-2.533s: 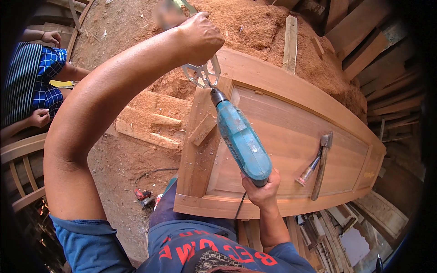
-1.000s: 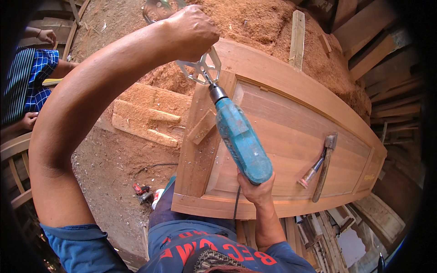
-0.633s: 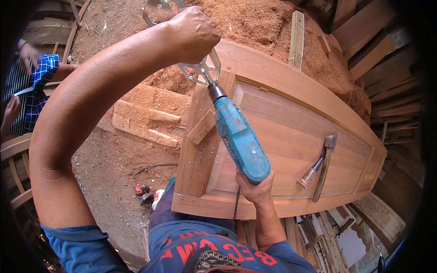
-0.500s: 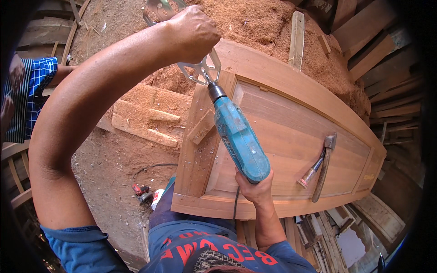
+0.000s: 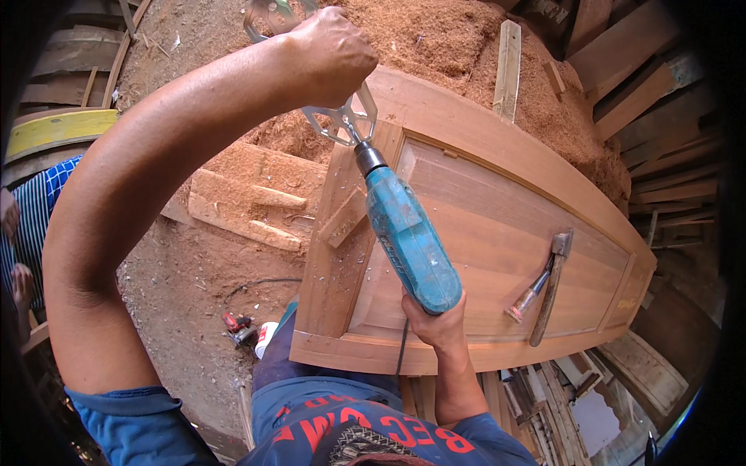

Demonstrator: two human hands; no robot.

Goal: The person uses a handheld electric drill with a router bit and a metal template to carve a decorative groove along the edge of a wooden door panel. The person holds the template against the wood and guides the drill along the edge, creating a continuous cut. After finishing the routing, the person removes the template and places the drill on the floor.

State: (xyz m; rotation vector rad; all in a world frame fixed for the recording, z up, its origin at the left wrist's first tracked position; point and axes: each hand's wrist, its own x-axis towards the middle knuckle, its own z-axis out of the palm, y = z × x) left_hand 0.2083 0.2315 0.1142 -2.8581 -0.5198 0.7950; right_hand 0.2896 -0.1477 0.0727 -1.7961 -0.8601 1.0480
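Note:
My left hand (image 5: 336, 56) is raised at top centre, fingers closed on a silver metal piece with cut-out openings (image 5: 336, 113). My right hand (image 5: 435, 318) grips the rear of a teal corded drill (image 5: 412, 245). The drill bit meets the metal piece just below my left fist; I cannot tell whether it has entered it. Beneath lies a panelled wooden door (image 5: 497, 233), with a small loose wood block (image 5: 344, 217) on its left end and a wooden-handled hammer (image 5: 549, 303) beside a chisel-like tool (image 5: 528, 295) on the right.
A co-worker (image 5: 31, 217) in striped and checked clothing is at the left edge, near a yellow board (image 5: 58, 128). Sawdust (image 5: 420, 39) and boards lie behind the door. Stacked timber (image 5: 660, 171) stands at right. A red power tool (image 5: 233, 322) and white container (image 5: 266, 339) are on the ground.
Since the oldest frame my left hand has risen slightly with the metal piece and drill, then stayed nearly still. The co-worker has moved toward the left edge, uncovering the yellow board.

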